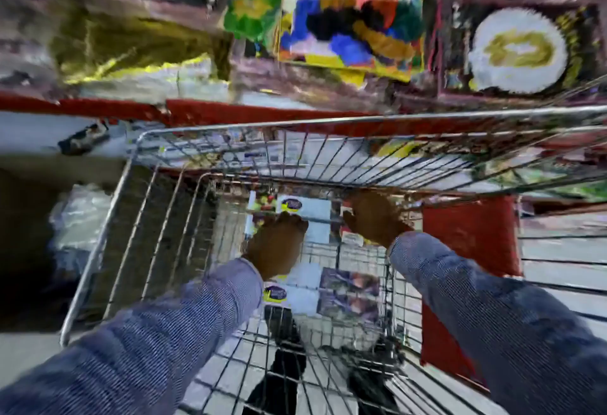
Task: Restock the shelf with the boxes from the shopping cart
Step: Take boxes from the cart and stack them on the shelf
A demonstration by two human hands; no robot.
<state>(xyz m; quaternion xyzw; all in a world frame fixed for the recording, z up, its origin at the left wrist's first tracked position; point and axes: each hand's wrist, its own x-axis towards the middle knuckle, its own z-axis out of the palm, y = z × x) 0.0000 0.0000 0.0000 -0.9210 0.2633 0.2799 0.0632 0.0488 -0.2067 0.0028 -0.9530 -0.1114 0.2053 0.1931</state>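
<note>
The wire shopping cart (pixel 210 138) is showing silver-grey. Inside it, a box (pixel 312 214) is showing white with a dark blue and yellow oval logo, and another box (pixel 295 296) is carrying the same marking beside purplish picture panels. Both sleeves (pixel 184 326) are showing blue with a fine woven texture. The shelf (pixel 230 112) edge is showing red.

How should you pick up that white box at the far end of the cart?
Probably by its two side edges, reaching down from above. The white box lies flat, face up, at the bottom of the wire cart, so only its top is open. The left hand and right hand are already at either side of it; whether they grip it yet is too blurred to tell.
</note>
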